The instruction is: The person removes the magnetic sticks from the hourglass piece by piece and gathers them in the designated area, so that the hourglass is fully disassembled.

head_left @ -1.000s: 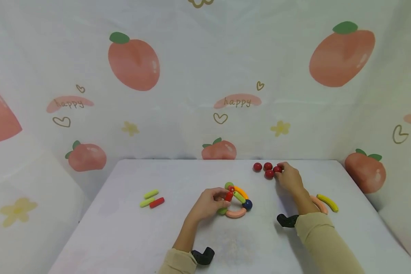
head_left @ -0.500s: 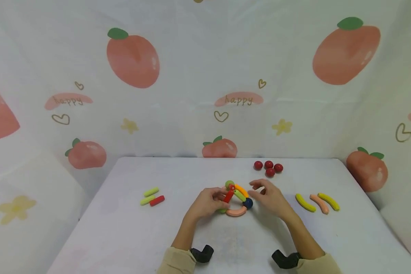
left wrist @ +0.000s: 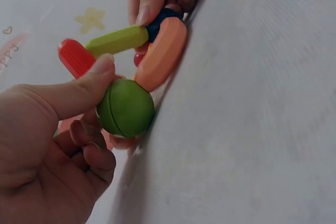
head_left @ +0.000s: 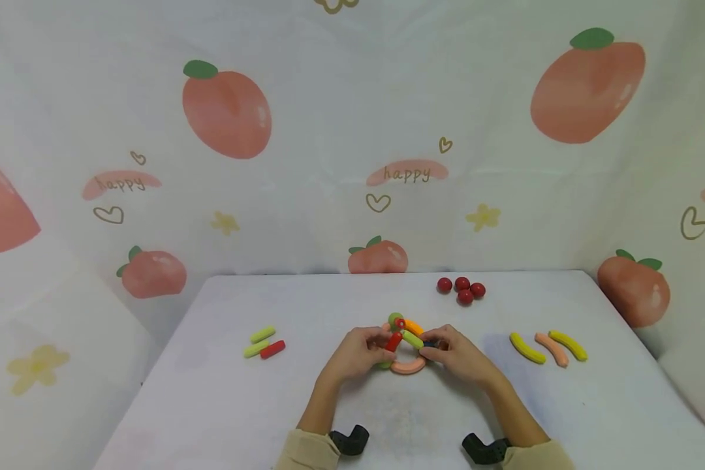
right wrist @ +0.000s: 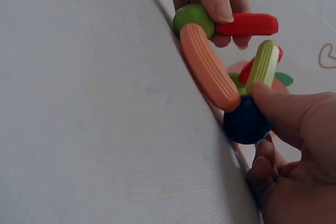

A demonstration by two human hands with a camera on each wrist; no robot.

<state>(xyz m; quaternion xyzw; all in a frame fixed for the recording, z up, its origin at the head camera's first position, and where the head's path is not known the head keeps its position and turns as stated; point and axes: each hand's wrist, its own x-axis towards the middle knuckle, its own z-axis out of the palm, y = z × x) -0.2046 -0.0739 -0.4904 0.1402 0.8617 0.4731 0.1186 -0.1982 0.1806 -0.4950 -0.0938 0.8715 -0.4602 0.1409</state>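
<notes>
A ring of curved rods and balls lies mid-table, with straight rods slanting up from it. My left hand (head_left: 355, 354) pinches a red rod (right wrist: 249, 24) at its lower end, beside a green ball (left wrist: 126, 108). Across the ring, my right hand (head_left: 461, 356) pinches a light green rod (right wrist: 264, 64) just above a dark blue ball (right wrist: 247, 120). Between these balls runs a peach curved rod (right wrist: 210, 69). An orange curved rod (head_left: 412, 326) joins the far side, near another green ball (head_left: 395, 318) and a second red rod (head_left: 400, 323), seen end-on.
Several dark red balls (head_left: 465, 297) sit at the table's back right. To the right lie two yellow curved rods (head_left: 527, 349) and a peach one (head_left: 552, 349). Two light green rods (head_left: 263, 334) and a red rod (head_left: 272, 349) lie at left. A printed cloth hangs behind.
My right hand has come back from the red balls to the ring and now grips the light green rod by the blue ball. My left hand has stayed at the red rod.
</notes>
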